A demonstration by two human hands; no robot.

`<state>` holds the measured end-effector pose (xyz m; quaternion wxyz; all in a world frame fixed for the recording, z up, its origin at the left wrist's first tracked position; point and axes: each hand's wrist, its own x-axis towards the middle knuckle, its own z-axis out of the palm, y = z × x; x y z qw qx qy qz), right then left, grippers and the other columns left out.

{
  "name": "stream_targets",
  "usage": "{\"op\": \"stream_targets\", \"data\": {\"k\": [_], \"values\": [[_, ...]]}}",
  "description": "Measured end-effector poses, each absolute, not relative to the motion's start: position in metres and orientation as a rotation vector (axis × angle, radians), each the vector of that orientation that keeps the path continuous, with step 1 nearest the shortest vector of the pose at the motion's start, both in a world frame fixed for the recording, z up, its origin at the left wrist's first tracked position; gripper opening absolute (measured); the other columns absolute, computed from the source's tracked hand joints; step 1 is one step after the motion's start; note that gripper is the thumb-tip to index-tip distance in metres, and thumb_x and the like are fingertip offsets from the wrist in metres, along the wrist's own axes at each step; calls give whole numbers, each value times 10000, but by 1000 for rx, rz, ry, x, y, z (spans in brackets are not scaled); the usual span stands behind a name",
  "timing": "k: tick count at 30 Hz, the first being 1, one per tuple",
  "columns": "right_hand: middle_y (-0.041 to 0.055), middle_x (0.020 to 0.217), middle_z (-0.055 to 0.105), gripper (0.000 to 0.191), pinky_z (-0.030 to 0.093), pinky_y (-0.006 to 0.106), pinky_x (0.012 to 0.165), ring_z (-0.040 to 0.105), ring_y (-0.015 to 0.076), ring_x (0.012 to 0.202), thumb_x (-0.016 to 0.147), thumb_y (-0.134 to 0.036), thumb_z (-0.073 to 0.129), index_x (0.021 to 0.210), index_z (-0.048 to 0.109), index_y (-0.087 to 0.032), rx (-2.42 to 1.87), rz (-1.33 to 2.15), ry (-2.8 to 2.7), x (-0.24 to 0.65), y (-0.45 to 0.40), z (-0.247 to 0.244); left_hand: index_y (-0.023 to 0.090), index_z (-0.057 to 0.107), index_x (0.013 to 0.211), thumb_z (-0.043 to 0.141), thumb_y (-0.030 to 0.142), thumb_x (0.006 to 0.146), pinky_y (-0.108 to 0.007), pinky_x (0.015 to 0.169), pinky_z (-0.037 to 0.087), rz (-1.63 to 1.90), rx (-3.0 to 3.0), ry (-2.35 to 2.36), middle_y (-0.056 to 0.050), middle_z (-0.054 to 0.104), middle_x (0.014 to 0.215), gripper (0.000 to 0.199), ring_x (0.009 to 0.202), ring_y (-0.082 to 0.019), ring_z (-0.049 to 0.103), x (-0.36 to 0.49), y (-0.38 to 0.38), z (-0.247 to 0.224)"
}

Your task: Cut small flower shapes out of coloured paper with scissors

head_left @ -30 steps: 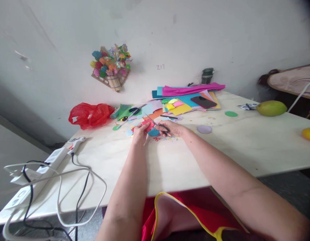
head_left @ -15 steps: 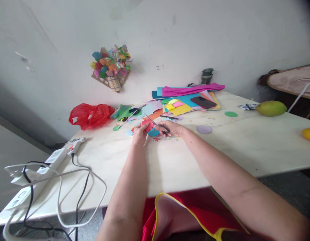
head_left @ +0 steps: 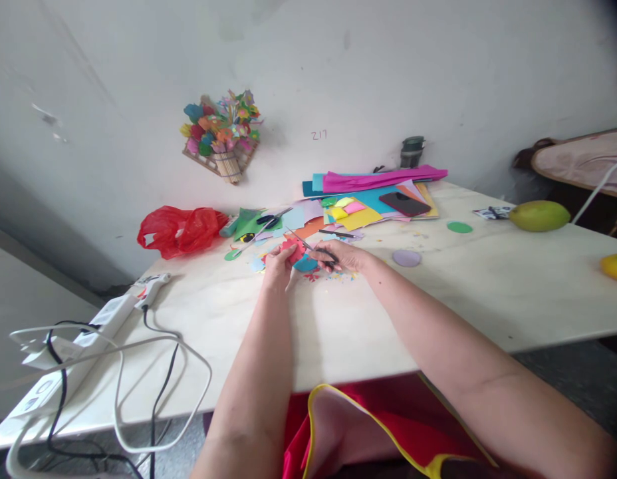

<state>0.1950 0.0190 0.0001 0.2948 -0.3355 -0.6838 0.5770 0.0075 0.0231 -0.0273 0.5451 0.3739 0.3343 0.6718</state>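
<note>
My left hand pinches a small red paper piece with a notched edge. Scissors with dark handles are gripped in my right hand, their blades pointing up and left beside the red paper. Below the hands lie a blue paper piece and tiny red and coloured scraps on the pale table. A dark pen rests just behind my right hand. A second pair of scissors lies on green paper at the left.
A red plastic bag, a power strip with cables and a glue gun are at the left. Coloured sheets and a phone lie at the back. At the right are paper circles and a mango.
</note>
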Motion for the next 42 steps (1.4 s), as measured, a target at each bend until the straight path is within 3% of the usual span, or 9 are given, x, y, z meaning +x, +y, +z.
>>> {"op": "stream_targets", "data": {"k": [14, 23, 35, 42], "values": [[-40, 521, 569, 375, 232, 142, 284, 446, 35, 344, 840, -428, 741, 701, 531, -151, -913, 1506, -1859, 196, 19, 2, 151, 665, 657, 953, 243, 466, -234, 616, 520, 1593, 872, 802, -22, 708, 663, 357, 604, -125, 656, 8, 22, -25], [-39, 520, 558, 297, 196, 153, 284, 457, 50, 349, 848, -375, 705, 733, 549, -150, -916, 1513, -1832, 196, 17, 5, 153, 705, 686, 918, 239, 497, -285, 690, 562, 1580, 907, 789, -50, 741, 712, 298, 684, -179, 712, 8, 19, -22], [-50, 514, 539, 334, 178, 156, 295, 440, 47, 360, 788, -405, 763, 732, 553, -151, -917, 1493, -1862, 197, 17, 5, 150, 722, 701, 899, 233, 518, -305, 691, 570, 1583, 911, 791, -54, 736, 711, 268, 697, -200, 720, 7, 20, -24], [-69, 483, 499, 355, 238, 160, 344, 407, 44, 368, 734, -413, 794, 710, 551, -154, -896, 1549, -1823, 196, 16, 5, 141, 725, 710, 900, 242, 520, -300, 704, 567, 1585, 919, 798, -50, 717, 683, 277, 701, -193, 715, 7, 20, -24]]}}
